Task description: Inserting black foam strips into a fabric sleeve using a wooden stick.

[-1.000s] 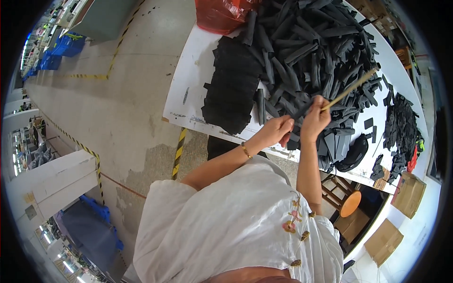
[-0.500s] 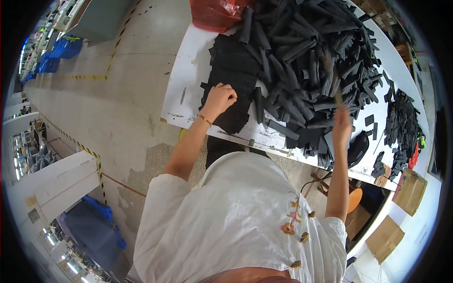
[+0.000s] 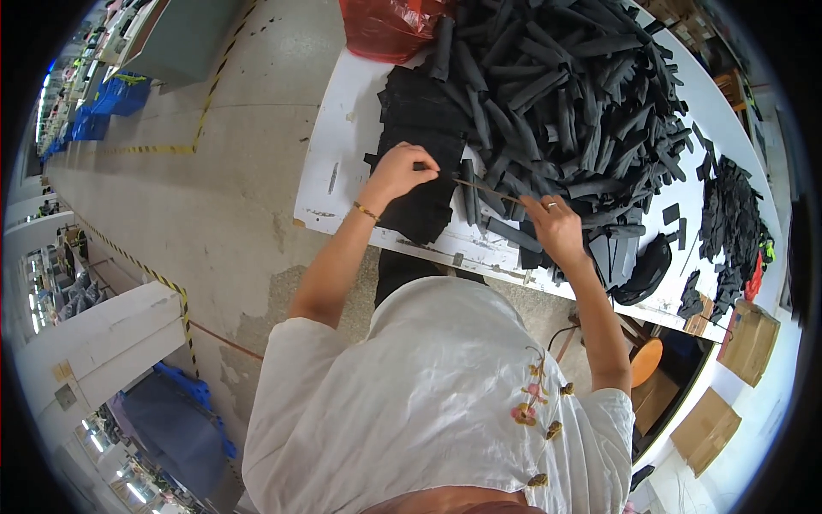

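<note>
My left hand (image 3: 399, 170) rests on a stack of flat black fabric pieces (image 3: 419, 137) at the left of the white table (image 3: 330, 146), its fingers pinching the top piece. My right hand (image 3: 555, 227) grips a thin wooden stick (image 3: 486, 190) that points left toward the left hand. A big heap of rolled black tubes (image 3: 574, 94) fills the table beyond both hands. A few finished rolls (image 3: 469, 193) lie between the hands.
A red plastic bag (image 3: 387, 26) sits at the table's far left end. Smaller black piles (image 3: 728, 214) lie at the right. Cardboard boxes (image 3: 747, 343) and an orange stool (image 3: 646, 360) stand beside the table. Concrete floor with yellow-black tape (image 3: 163, 283) lies to the left.
My right hand came down from the heap with the stick and now holds it level toward the left hand. My left hand shifted right on the flat stack and pinched a piece.
</note>
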Motion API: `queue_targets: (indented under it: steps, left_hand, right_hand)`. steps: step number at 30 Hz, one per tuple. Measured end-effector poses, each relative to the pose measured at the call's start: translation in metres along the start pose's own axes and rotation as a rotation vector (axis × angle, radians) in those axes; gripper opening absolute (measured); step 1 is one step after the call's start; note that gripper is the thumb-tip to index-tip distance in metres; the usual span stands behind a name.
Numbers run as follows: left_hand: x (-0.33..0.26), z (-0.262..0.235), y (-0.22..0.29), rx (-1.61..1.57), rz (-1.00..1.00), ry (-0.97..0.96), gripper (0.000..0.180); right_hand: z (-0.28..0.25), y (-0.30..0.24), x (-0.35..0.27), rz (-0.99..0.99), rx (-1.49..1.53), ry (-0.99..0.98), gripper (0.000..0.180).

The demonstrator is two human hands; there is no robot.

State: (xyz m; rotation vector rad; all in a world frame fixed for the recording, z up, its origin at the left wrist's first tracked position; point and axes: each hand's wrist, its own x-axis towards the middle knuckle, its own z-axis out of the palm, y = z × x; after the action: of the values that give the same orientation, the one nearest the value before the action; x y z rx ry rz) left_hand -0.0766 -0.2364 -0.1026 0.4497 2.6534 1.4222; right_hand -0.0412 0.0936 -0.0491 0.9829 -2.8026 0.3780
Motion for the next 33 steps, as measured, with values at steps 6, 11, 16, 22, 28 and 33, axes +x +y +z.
queue_targets:
  steps: [6,11,16,22,28,33]
  left_hand:
    - [0.002,0.022,0.101,0.186,0.434,0.260,0.026]
    - [-0.036,0.038,0.030,-1.550,-0.231,0.445,0.044]
    - [-0.024,0.080,0.062,-1.747,-0.509,0.577,0.030]
    - [0.003,0.024,0.054,-1.524,-0.569,0.948,0.025]
    - [0.024,-0.026,0.038,-1.506,-0.402,1.020,0.027]
    - [0.029,0.000,0.032,-1.685,-0.439,0.950,0.026]
  right_hand:
    - [0.062,-0.041,0.014,0.242,0.712,0.046,0.032]
    - [0.076,-0.078,0.006,0.527,1.051,-0.109,0.030]
    - [0.076,-0.116,0.026,0.537,0.864,0.123,0.021]
    - [0.072,-0.118,-0.032,0.552,0.664,-0.009,0.007]
    - [0.037,-0.095,-0.046,0.559,0.645,-0.008,0.004]
    - [0.036,-0.086,-0.029,0.423,0.572,0.050,0.005]
